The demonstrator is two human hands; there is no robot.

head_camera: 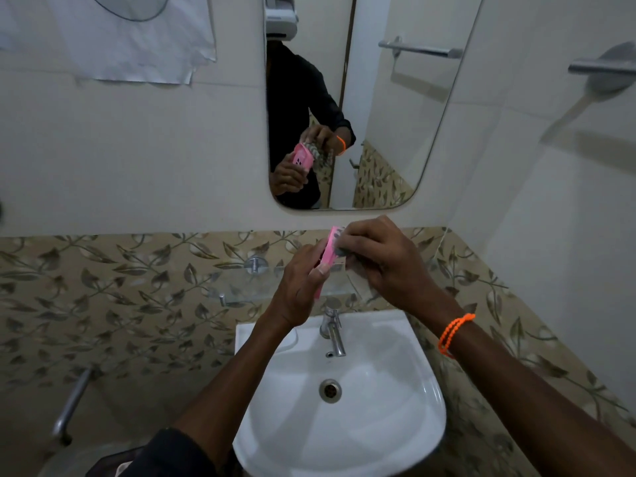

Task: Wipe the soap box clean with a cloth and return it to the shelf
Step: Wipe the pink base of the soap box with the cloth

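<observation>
Wall (137, 149): pale tile above, leaf-pattern band below. Mirror (378, 115) reflects both hands, box and cloth. Basin (344, 425): white, bowl holds nothing visible but its drain (329, 390); tap (333, 333) at the back rim. Glass shelf (247, 287) sits above the basin, just below the hands, its left span bare. Left hand (299, 290) grips the box (328, 251), fingers curled round its lower end. Box is pink, held on edge above the tap, long axis near upright, top tilted right. Right hand (378, 259) pinches the cloth (344, 251) against the box's upper end. Orange band (454, 333) on the right wrist.
</observation>
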